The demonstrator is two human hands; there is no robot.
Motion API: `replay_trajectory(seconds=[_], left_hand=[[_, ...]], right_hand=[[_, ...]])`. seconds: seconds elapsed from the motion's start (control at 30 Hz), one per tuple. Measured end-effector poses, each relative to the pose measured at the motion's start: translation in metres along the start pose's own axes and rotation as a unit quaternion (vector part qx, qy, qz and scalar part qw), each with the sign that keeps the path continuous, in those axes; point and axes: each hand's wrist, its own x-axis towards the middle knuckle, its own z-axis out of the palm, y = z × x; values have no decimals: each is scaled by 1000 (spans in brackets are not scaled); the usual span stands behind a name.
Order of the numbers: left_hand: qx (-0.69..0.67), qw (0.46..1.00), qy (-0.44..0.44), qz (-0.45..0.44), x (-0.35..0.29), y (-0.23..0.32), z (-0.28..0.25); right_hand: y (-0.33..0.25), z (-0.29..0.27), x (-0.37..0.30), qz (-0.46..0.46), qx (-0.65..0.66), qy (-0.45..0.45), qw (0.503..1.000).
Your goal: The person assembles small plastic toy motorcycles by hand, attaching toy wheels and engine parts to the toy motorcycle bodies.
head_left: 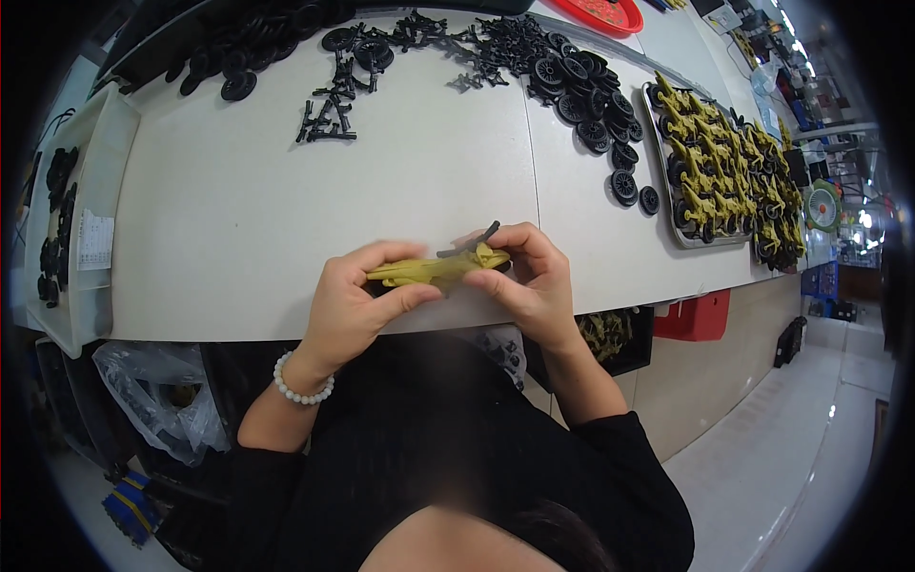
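A yellow-green toy motorcycle body point(405, 272) lies lengthwise between my two hands, just above the near edge of the table. My left hand point(355, 300), with a white bead bracelet on its wrist, pinches one end between thumb and fingers. At the other end my right hand point(538, 286) grips the body, thumb in front and fingers behind. A thin black bar point(491, 232) sticks up at a slant beside my right fingers. Dark parts under the body are mostly covered by my hands, and its middle is blurred.
Black wheels point(591, 95) and small black fork-like parts point(329, 119) lie across the table's far side. A metal tray point(675, 214) at right holds several yellow toy motorcycles point(705, 157). A white bin point(114, 162) with black parts stands left. Below the edge are a red bin point(696, 316) and black crate point(640, 355).
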Motion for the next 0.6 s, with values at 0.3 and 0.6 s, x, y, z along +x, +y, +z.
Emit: replay_trajectory(seconds=[0.3,0.6], left_hand=[[134,963,45,230,1,-10,9],[68,994,0,84,1,3,6]], right_hand=[[-19,-2,5,-56,-68,-51,995],[-19,-2,7,-23,-88,-41,995]])
